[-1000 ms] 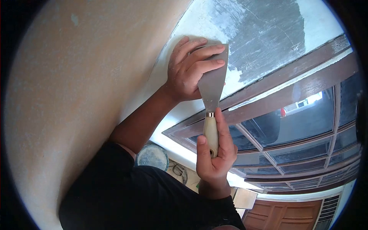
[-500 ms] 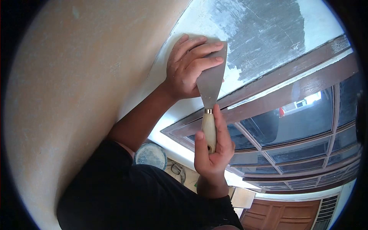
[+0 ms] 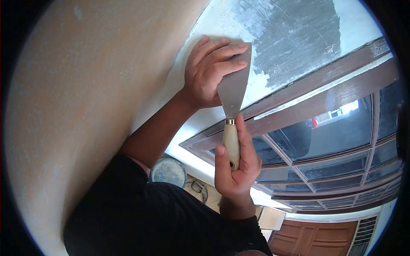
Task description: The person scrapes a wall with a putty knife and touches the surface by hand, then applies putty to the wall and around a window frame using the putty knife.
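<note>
A putty knife (image 3: 232, 91) with a wide grey metal blade and a pale handle stands nearly upright in front of the wall, blade at the top. My right hand (image 3: 239, 170) is closed round its handle, thumb on the left side and index finger stretched along the right side up to the metal collar. Two fingers of my left hand (image 3: 209, 72) lie across the front of the blade near its upper edge. The other fingers are bent beside it, and the left thumb is hidden. Behind the blade is a whitish wall surface with a dark grey patch (image 3: 299, 38) to the right.
A beige wall (image 3: 85, 85) fills the left side. To the right runs a brown wooden frame (image 3: 324, 89) with glass panes. Below my left arm are a round bucket (image 3: 169, 173) with whitish residue and a dark coiled cord (image 3: 200, 187). A brown panelled door (image 3: 316, 239) stands lower right.
The putty knife and both hands have shifted slightly up and to the left. Both hands keep their hold on it.
</note>
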The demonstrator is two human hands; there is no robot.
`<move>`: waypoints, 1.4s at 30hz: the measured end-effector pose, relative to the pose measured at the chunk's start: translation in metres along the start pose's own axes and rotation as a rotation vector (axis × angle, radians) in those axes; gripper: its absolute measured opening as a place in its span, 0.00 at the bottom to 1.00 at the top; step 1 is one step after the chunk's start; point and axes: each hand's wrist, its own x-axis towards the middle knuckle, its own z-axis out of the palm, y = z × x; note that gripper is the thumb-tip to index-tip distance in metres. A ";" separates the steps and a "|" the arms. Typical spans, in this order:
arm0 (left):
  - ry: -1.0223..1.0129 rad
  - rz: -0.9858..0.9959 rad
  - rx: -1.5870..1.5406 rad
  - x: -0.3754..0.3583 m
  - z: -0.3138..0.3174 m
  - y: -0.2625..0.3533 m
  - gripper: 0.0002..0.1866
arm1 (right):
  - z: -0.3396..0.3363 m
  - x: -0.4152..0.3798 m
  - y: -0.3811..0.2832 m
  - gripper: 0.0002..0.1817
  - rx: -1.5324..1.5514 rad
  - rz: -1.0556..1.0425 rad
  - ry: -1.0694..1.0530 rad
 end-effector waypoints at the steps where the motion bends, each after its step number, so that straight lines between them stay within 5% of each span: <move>1: 0.000 0.013 0.006 0.000 0.000 -0.002 0.22 | 0.000 0.000 0.000 0.32 0.002 0.000 0.005; 42: 0.050 0.014 -0.038 0.002 0.002 -0.003 0.22 | -0.003 0.005 -0.002 0.31 0.026 -0.031 -0.005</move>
